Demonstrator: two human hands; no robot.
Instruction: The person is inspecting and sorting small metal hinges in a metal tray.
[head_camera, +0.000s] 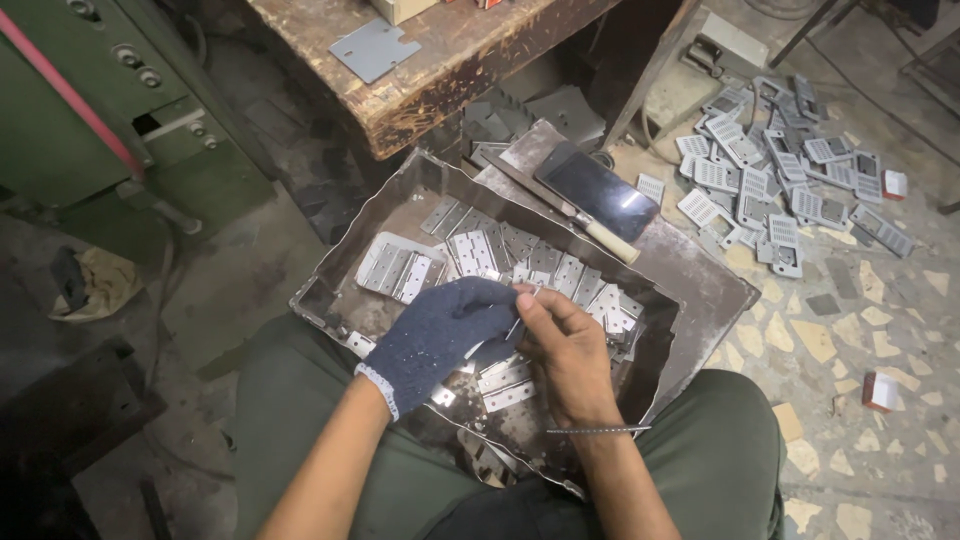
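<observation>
Blue knitted glove covers the left hand (440, 335), curled around a small flat grey metal plate (516, 330) above the dented sheet-metal tray (330, 285) on the lap. The bare right hand (565, 345) pinches that plate's top edge, fingers together. More punched plates (480, 255) line the tray; a dark phone (597, 190) lies on its rim

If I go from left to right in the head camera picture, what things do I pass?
Green machine → gloved left hand → bare right hand → dark phone → pile of metal plates on the floor
</observation>
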